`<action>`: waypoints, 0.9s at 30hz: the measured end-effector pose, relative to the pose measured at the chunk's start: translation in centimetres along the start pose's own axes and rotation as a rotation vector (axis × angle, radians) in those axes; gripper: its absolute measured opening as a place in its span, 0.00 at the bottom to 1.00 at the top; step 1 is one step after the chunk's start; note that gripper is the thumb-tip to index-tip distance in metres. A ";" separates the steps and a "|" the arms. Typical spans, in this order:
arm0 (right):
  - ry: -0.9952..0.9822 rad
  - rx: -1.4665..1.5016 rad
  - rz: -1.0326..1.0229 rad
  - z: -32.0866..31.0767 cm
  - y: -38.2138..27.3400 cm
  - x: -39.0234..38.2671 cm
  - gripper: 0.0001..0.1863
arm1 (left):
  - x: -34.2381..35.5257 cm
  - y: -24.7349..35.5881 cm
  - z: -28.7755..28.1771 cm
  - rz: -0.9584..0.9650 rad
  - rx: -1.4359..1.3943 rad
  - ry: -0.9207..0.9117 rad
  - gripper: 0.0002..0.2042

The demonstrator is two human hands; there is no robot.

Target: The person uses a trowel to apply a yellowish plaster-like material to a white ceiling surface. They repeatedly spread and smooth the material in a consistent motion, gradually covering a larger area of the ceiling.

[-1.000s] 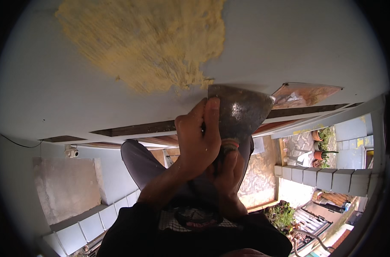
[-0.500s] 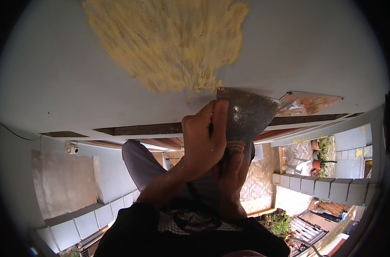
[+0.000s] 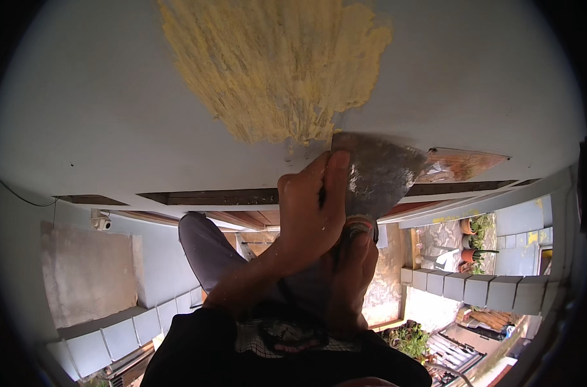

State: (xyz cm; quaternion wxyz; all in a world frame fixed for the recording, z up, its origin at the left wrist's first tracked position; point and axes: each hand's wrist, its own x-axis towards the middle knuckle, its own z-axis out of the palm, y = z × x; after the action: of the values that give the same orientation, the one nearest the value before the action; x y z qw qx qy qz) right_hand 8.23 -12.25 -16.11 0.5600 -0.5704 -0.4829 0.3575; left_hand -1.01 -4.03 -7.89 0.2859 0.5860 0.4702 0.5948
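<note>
A wide putty knife (image 3: 380,171) with a dull, stained metal blade is held in both my hands, blade away from me. My left hand (image 3: 313,203) pinches the blade along its left edge, thumb or finger lying on the metal. Lower down, my right hand (image 3: 355,261) is closed round the handle, most of which it hides. The blade's far edge lies against or very near a pale grey surface (image 3: 467,84), just below a streaky yellow patch (image 3: 280,64) spread over it. Small yellow crumbs show by the patch's lower end.
Slots (image 3: 216,197) run through the grey surface below the patch. A reddish-brown plate (image 3: 467,164) is fixed right of the blade. A white camera (image 3: 100,222) hangs at the left. Pale block ledges (image 3: 464,285), potted plants (image 3: 469,257) and a ladder-like frame stand lower down.
The yellow patch now sits farther right in the picture, the surroundings below slightly left, as my view turned. Both hands and the putty knife appear slightly to the right, grip unchanged.
</note>
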 end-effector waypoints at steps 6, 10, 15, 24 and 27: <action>-0.049 0.372 0.178 -0.5 -3.4 1.2 0.16 | 1.0 1.3 -0.4 -0.020 -0.078 0.038 0.14; -0.002 0.166 0.145 -0.1 0.3 -0.2 0.26 | 0.0 -0.1 -0.3 -0.022 -0.035 -0.011 0.15; -0.043 0.084 0.028 0.2 -3.2 1.0 0.21 | 0.0 0.2 -0.1 -0.041 -0.099 0.013 0.16; -0.057 0.388 0.211 0.5 -3.5 0.8 0.28 | 0.0 -0.1 0.0 -0.013 -0.045 0.003 0.16; 0.041 0.669 0.359 -0.2 -4.2 1.0 0.12 | 0.5 1.0 0.0 0.000 -0.086 0.019 0.16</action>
State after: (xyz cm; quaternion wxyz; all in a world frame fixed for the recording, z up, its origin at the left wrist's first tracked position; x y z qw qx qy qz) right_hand 8.08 -11.75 -11.86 0.6535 -0.4385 -0.2204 0.5762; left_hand -0.93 -3.95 -6.76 0.3065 0.5676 0.4468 0.6199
